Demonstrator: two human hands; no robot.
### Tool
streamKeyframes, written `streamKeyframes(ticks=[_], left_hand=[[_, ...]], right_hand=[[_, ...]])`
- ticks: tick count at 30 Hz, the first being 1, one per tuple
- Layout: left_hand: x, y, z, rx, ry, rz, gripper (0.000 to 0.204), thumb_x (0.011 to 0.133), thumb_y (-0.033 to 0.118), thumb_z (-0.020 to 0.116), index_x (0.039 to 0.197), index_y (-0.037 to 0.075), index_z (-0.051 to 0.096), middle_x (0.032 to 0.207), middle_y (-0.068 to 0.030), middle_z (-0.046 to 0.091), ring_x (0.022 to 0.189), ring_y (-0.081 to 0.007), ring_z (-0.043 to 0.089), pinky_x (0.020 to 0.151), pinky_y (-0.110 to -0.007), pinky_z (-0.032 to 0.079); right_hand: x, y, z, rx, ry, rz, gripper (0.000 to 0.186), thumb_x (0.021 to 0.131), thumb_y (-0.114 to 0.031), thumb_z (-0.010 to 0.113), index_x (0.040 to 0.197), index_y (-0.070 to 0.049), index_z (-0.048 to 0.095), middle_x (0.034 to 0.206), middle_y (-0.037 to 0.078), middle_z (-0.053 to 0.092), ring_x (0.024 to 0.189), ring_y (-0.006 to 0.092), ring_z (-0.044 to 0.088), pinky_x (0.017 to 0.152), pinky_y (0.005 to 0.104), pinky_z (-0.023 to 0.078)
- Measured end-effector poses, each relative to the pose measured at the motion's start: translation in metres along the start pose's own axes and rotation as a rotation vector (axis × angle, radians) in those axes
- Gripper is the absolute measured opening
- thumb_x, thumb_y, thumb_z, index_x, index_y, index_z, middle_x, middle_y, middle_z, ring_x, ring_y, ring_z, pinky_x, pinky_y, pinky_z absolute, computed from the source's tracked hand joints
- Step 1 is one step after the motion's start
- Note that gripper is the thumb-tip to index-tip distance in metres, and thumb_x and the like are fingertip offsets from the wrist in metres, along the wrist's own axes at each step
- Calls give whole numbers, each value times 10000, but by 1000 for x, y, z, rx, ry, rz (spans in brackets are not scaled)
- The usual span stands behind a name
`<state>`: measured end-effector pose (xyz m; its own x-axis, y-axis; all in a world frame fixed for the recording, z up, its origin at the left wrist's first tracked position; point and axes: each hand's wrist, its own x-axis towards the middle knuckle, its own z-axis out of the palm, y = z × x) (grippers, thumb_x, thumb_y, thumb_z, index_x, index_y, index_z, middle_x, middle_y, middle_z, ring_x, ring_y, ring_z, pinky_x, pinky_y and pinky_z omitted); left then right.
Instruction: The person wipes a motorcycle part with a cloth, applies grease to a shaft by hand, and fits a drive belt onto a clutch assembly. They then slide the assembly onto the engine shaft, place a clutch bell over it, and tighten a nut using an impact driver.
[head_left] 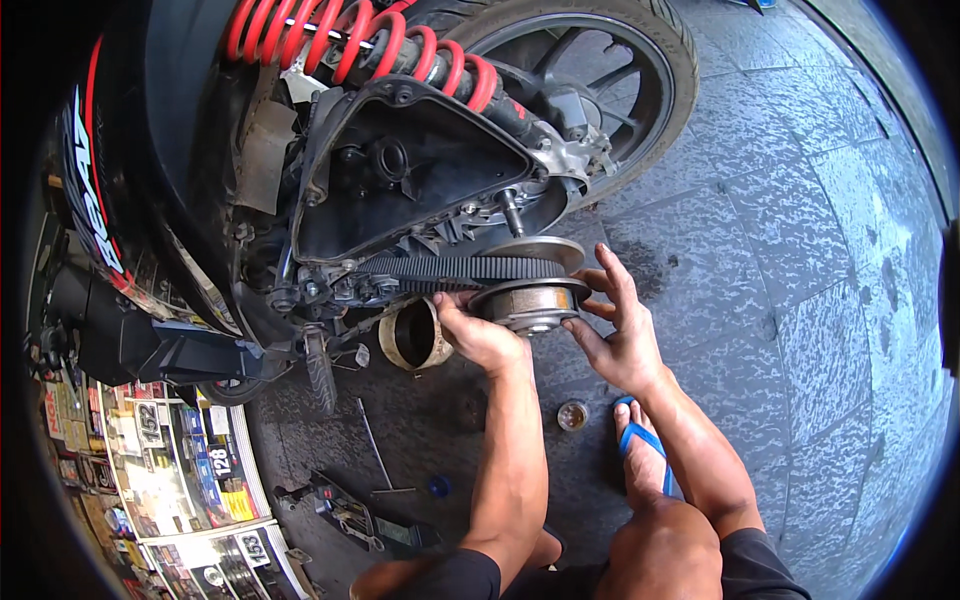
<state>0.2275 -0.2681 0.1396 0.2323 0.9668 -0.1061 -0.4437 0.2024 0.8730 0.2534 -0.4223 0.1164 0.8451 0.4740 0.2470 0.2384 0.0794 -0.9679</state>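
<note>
My left hand (482, 335) grips the near left side of a scooter's clutch and driven pulley assembly (535, 300); some of its fingers are hidden underneath. On the right side, my right hand (628, 340) curls about the same pulley, its thumb at the lower rim and its fingers at the upper discs. A black toothed drive belt (460, 267) runs from between the pulley discs leftward to the engine's front end. Just beyond the pulley, a bare metal shaft (512, 212) sticks out of the transmission case, and the pulley is off it.
A red coil spring shock absorber (390, 48), a black air-filter housing (410, 150) and the rear wheel (690, 75) lie beyond. Nearby on the floor are a round tin (425, 345), a small jar (572, 416), a long-handled wrench (374, 445) and a tool tray (345, 508). Display shelves (185, 465) stand left.
</note>
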Motion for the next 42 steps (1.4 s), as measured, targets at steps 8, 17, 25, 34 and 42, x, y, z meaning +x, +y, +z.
streamKeyframes(ticks=[8, 17, 25, 34, 42], left_hand=[[-2, -1, -8, 44, 46, 80, 377, 1028, 391, 552, 847, 64, 509, 843, -23, 510, 790, -158, 508, 720, -333, 456], [5, -11, -8, 74, -73, 31, 431, 1046, 399, 541, 927, -11, 599, 905, -40, 582, 863, -165, 509, 806, -337, 448], [8, -12, 7, 85, -47, 65, 448, 1059, 409, 580, 881, 0, 621, 855, -21, 601, 827, -139, 539, 798, -317, 467], [25, -9, 23, 114, -68, -10, 466, 981, 476, 692, 850, 42, 585, 894, -16, 572, 849, -130, 549, 810, -316, 475], [39, -7, 5, -53, -224, -262, 452, 883, 514, 757, 911, 90, 601, 912, -27, 570, 903, -183, 597, 842, -364, 503]], right_hand=[[3, 7, -3, 40, -12, 4, 1007, 831, 18, 813, 1633, -144, 226, 1403, 237, 590, 1288, 359, 611, 1015, 484, 574], [7, 12, 0, 46, 26, -5, 1019, 821, 56, 806, 1634, -136, 223, 1388, 183, 593, 1297, 302, 594, 1020, 474, 561], [31, 24, -4, 76, -3, 15, 1002, 841, 53, 785, 1639, -141, 212, 1404, 182, 578, 1324, 292, 571, 1041, 468, 543], [56, 42, 1, 323, 5, 16, 1019, 867, 15, 798, 1652, -137, 166, 1410, 136, 546, 1298, 244, 555, 1039, 406, 528], [43, 61, 13, 571, 70, 280, 1126, 840, -205, 885, 1636, -29, 107, 1279, 207, 623, 1191, 268, 633, 1028, 406, 529]])
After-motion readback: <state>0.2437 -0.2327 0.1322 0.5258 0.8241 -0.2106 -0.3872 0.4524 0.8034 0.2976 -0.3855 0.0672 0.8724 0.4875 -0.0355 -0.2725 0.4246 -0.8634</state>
